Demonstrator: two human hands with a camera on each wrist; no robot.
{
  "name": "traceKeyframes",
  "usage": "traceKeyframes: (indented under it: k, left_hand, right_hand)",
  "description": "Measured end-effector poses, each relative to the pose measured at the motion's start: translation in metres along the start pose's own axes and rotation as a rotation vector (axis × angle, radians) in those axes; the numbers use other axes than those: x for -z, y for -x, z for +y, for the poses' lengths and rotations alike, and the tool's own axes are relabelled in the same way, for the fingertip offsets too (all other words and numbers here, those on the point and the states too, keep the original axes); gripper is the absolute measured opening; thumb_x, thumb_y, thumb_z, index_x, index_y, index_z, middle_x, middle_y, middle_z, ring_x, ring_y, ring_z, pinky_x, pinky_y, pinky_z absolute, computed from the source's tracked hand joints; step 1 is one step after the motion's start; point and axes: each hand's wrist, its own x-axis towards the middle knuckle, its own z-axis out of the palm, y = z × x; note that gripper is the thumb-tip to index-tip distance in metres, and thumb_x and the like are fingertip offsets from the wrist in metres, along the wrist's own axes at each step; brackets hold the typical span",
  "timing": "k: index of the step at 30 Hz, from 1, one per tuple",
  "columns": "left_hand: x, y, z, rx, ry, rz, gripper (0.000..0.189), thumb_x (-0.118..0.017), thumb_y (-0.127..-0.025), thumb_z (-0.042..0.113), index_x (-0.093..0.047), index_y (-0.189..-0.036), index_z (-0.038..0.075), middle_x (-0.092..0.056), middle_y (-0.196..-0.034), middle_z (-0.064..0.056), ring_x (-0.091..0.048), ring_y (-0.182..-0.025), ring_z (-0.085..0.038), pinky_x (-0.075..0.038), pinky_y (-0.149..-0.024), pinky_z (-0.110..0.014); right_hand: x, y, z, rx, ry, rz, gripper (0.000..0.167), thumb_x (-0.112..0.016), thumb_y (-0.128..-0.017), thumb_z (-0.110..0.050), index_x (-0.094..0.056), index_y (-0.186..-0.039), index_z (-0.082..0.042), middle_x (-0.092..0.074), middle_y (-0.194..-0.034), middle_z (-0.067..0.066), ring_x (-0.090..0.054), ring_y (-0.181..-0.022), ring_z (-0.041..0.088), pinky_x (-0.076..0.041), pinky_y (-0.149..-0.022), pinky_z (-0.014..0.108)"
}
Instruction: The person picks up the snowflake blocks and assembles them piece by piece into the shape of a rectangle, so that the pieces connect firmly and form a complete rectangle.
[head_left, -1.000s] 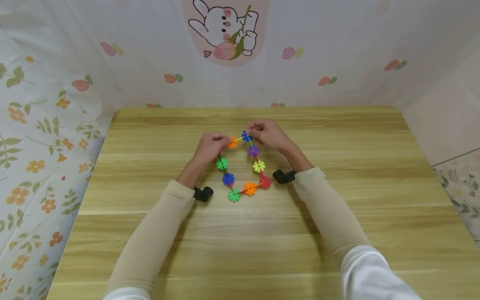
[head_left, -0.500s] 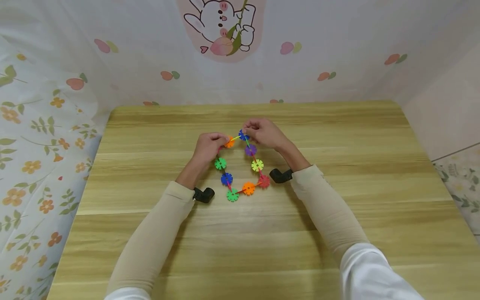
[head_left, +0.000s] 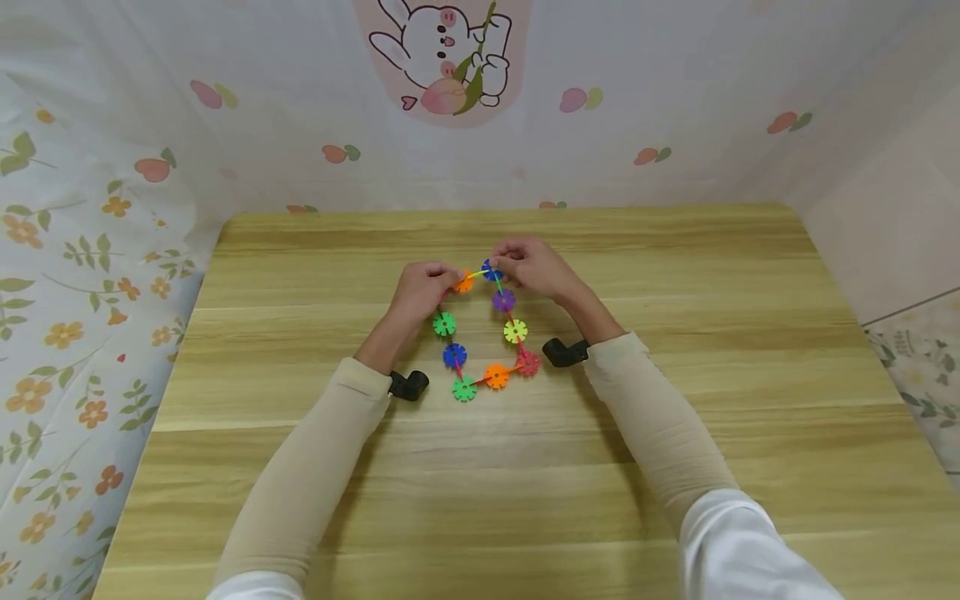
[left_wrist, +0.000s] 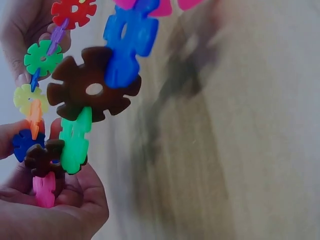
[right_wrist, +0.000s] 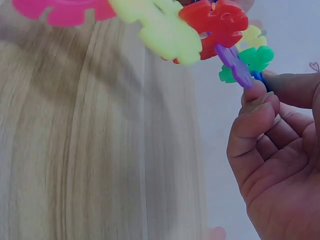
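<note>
A closed loop of notched plastic snowflake discs, joined edge to edge, hangs between my hands. My left hand (head_left: pixel 422 292) pinches the loop beside an orange disc (head_left: pixel 465 283) at its upper left. With thumb and fingertips, my right hand (head_left: pixel 531 268) pinches a blue disc (head_left: pixel 491 272) at the top. Down the right side run a purple disc (head_left: pixel 503 301) and a yellow disc (head_left: pixel 515 332); a green disc (head_left: pixel 464 389) is lowest. A brown disc (left_wrist: pixel 94 89) stands out in the left wrist view. My fingers partly cover the discs they hold.
The wood-grain table (head_left: pixel 480 500) lies under the loop, whose shadow falls on it apart from the discs. A patterned cloth (head_left: pixel 480 167) rises behind the table's far edge, and a flowered cloth (head_left: pixel 75 333) hangs at the left. Black wrist cameras (head_left: pixel 409 385) sit at both cuffs.
The head view has shifted slightly. Both hands keep their pinch on the loop; over the last half second they drift a little to the right with it.
</note>
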Motion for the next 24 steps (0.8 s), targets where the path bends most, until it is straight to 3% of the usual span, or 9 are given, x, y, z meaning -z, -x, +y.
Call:
traceKeyframes:
  k: [4,7,11,14,18,22,24]
  left_hand:
    - [0.000,0.001,0.002,-0.022,0.005,-0.015,0.021,-0.064,-0.095,0.027,-0.073,-0.097,0.008,-0.065,-0.083,-0.009,-0.049,-0.069,-0.022,-0.035,-0.054,-0.024]
    - [0.000,0.002,0.004,-0.036,0.022,-0.015,0.020,-0.064,-0.095,0.026,-0.073,-0.098,0.008,-0.066,-0.084,-0.006,-0.055,-0.080,-0.029,-0.039,-0.057,-0.024]
    - [0.002,0.006,0.006,-0.054,0.065,-0.006,0.020,-0.063,-0.096,0.024,-0.071,-0.100,0.006,-0.066,-0.086,-0.003,-0.057,-0.092,-0.035,-0.043,-0.063,-0.026]
    - [0.003,0.007,0.007,-0.066,0.102,0.010,0.020,-0.063,-0.096,0.023,-0.070,-0.100,0.005,-0.066,-0.087,-0.002,-0.056,-0.092,-0.034,-0.044,-0.065,-0.026]
    - [0.004,0.008,0.007,-0.090,0.135,0.034,0.020,-0.062,-0.096,0.023,-0.070,-0.100,0.004,-0.065,-0.088,-0.002,-0.053,-0.089,-0.033,-0.043,-0.065,-0.025]
    - [0.004,0.009,0.007,-0.111,0.165,0.057,0.021,-0.063,-0.096,0.023,-0.071,-0.101,0.004,-0.064,-0.085,-0.001,-0.052,-0.087,-0.033,-0.042,-0.062,-0.022]
    - [0.005,0.009,0.007,-0.113,0.192,0.076,0.021,-0.064,-0.096,0.023,-0.071,-0.101,0.004,-0.065,-0.083,0.000,-0.053,-0.084,-0.031,-0.044,-0.059,-0.021]
  right_hand:
    - [0.002,0.002,0.003,0.011,-0.062,0.017,0.019,-0.054,-0.101,-0.021,-0.064,-0.099,-0.005,-0.052,-0.069,0.007,-0.043,-0.059,0.025,-0.038,-0.055,0.035]
    - [0.003,0.005,0.006,0.013,-0.090,0.020,0.023,-0.053,-0.101,-0.024,-0.064,-0.101,-0.003,-0.054,-0.073,0.011,-0.047,-0.065,0.029,-0.045,-0.059,0.040]
    - [0.005,0.014,0.010,-0.036,-0.113,0.012,0.034,-0.053,-0.101,-0.032,-0.062,-0.115,-0.002,-0.062,-0.091,0.014,-0.059,-0.079,0.027,-0.056,-0.075,0.043]
    - [0.006,0.022,0.012,-0.079,-0.115,-0.012,0.043,-0.052,-0.101,-0.037,-0.059,-0.125,-0.003,-0.062,-0.104,0.013,-0.064,-0.088,0.027,-0.057,-0.083,0.044]
    - [0.007,0.034,0.013,-0.112,-0.047,-0.080,0.051,-0.051,-0.100,-0.043,-0.054,-0.133,-0.004,-0.062,-0.112,0.015,-0.063,-0.092,0.029,-0.056,-0.086,0.043]
    - [0.005,0.044,0.017,-0.150,0.066,-0.157,0.055,-0.059,-0.095,-0.045,-0.050,-0.136,-0.009,-0.062,-0.118,0.013,-0.061,-0.098,0.027,-0.053,-0.087,0.039]
    - [0.003,0.048,0.019,-0.148,0.104,-0.186,0.053,-0.064,-0.092,-0.042,-0.052,-0.133,-0.009,-0.063,-0.111,0.011,-0.060,-0.094,0.025,-0.051,-0.082,0.034]
